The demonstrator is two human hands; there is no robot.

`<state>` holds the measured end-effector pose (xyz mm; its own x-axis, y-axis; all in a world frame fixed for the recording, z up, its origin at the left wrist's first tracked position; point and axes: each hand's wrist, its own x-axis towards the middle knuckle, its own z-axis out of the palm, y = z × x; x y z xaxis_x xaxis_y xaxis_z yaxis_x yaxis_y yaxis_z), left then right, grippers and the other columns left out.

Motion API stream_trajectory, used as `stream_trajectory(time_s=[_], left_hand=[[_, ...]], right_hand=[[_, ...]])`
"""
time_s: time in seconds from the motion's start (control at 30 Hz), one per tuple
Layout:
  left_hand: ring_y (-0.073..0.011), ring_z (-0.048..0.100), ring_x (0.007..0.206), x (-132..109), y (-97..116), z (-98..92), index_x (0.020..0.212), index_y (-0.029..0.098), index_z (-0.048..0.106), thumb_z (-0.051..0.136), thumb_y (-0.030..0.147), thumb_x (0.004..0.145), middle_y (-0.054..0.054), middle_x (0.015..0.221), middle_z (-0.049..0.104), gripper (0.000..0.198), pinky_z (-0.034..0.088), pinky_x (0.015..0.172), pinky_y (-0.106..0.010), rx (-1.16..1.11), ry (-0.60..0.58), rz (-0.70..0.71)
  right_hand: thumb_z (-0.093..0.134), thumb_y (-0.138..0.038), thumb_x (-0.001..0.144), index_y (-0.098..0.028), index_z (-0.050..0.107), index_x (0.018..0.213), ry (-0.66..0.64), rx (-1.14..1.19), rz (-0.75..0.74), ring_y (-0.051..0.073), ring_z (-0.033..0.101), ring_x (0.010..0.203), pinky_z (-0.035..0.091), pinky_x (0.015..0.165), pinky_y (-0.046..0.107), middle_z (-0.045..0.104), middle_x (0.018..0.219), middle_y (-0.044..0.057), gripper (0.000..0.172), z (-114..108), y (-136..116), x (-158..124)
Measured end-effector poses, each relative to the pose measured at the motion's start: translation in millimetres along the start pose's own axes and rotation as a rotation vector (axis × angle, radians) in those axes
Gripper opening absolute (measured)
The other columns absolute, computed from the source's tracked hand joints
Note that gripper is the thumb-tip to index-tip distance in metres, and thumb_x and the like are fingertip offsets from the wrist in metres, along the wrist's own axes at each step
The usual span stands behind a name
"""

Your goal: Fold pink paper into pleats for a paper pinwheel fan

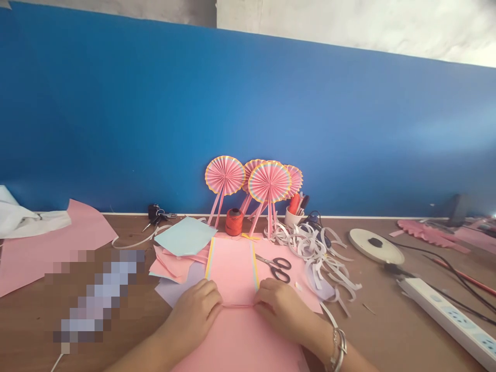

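A pink paper strip with yellow and pale blue borders lies in front of me, a narrow fold running along its near edge. My left hand is closed on the left end of that fold. At the right end, my right hand pinches the same edge, fingers curled. Larger pink sheets lie underneath. Just beyond my right hand are scissors with black handles. Behind the strip stand several round pleated pink paper fans and an orange-red thread spool.
Curled white paper strips heap up right of the fans, near a white cup of tools. A white power strip and round white disc sit at right. Left are light blue paper, keys and pink paper.
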<state>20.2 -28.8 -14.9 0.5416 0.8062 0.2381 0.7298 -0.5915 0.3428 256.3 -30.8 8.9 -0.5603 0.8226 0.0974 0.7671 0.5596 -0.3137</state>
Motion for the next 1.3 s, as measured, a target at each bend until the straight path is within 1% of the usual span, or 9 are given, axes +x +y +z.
stream_trajectory(time_s=[0.13,0.23,0.37,0.47,0.53,0.67,1.1,1.2,1.3], left_hand=[[-0.0193,0.055,0.078,-1,1,-5.7,0.076,0.022,0.065,0.042,0.011,0.085,-0.003,0.078,0.061,0.027,0.039,0.066,-0.030,-0.053,-0.057,-0.044],[-0.0187,0.058,0.081,2,-2,-10.7,0.077,0.022,0.065,0.043,0.010,0.082,-0.002,0.082,0.064,0.025,0.040,0.069,-0.029,-0.167,-0.087,-0.147],[-0.0171,0.059,0.079,9,-7,-15.3,0.075,0.021,0.062,0.045,0.011,0.077,0.000,0.082,0.066,0.019,0.042,0.069,-0.027,-0.346,-0.110,-0.289],[-0.0166,0.058,0.076,11,-10,-14.5,0.073,0.021,0.059,0.045,0.014,0.076,0.000,0.079,0.065,0.016,0.041,0.065,-0.026,-0.412,-0.091,-0.346],[-0.0165,0.058,0.075,12,-12,-12.2,0.074,0.020,0.058,0.044,0.015,0.076,0.000,0.079,0.064,0.015,0.041,0.064,-0.026,-0.438,-0.072,-0.362],[-0.0168,0.057,0.075,10,-14,-7.5,0.075,0.021,0.057,0.044,0.016,0.077,0.000,0.080,0.064,0.015,0.041,0.065,-0.026,-0.458,-0.060,-0.352],[-0.0191,0.056,0.084,11,-13,-4.8,0.078,0.021,0.056,0.040,0.013,0.078,-0.003,0.087,0.062,0.018,0.043,0.075,-0.030,-0.390,-0.062,-0.299],[-0.0193,0.055,0.083,10,-12,-6.5,0.076,0.021,0.056,0.039,0.011,0.079,-0.004,0.085,0.061,0.020,0.043,0.074,-0.031,-0.342,-0.064,-0.258],[-0.0198,0.053,0.085,10,-11,-8.3,0.080,0.021,0.059,0.038,0.009,0.082,-0.004,0.086,0.059,0.024,0.043,0.074,-0.032,-0.247,-0.052,-0.163]], right_hand=[[0.047,-0.004,0.077,-0.016,0.059,0.068,0.002,0.141,-0.012,0.014,0.050,0.072,0.035,0.063,0.023,0.056,0.077,0.003,0.019,-7,2,-1],[0.044,-0.003,0.076,-0.017,0.059,0.068,-0.024,0.270,0.028,0.013,0.051,0.070,0.036,0.063,0.023,0.058,0.073,0.002,0.022,-8,3,-2],[0.043,-0.006,0.076,-0.018,0.061,0.073,-0.013,0.402,0.152,0.013,0.055,0.072,0.038,0.065,0.023,0.063,0.077,0.002,0.023,-6,4,0],[0.045,-0.010,0.076,-0.017,0.060,0.079,0.004,0.440,0.282,0.013,0.053,0.065,0.036,0.058,0.022,0.061,0.073,0.001,0.016,-1,6,3],[0.047,-0.012,0.075,-0.017,0.058,0.078,0.020,0.443,0.325,0.012,0.049,0.060,0.034,0.054,0.022,0.059,0.069,0.000,0.013,2,7,4],[0.047,-0.008,0.070,-0.017,0.055,0.069,0.063,0.434,0.291,0.011,0.048,0.062,0.034,0.056,0.021,0.057,0.071,0.000,0.012,5,8,4],[0.044,-0.007,0.069,-0.017,0.053,0.069,0.040,0.430,0.320,0.010,0.046,0.060,0.032,0.053,0.021,0.055,0.068,-0.001,0.013,5,6,6],[0.044,-0.006,0.069,-0.017,0.053,0.069,0.025,0.421,0.332,0.010,0.046,0.060,0.032,0.053,0.021,0.055,0.068,-0.001,0.014,5,5,6],[0.044,-0.004,0.068,-0.017,0.054,0.071,0.022,0.384,0.335,0.011,0.047,0.061,0.032,0.054,0.021,0.055,0.069,-0.001,0.016,6,3,5]])
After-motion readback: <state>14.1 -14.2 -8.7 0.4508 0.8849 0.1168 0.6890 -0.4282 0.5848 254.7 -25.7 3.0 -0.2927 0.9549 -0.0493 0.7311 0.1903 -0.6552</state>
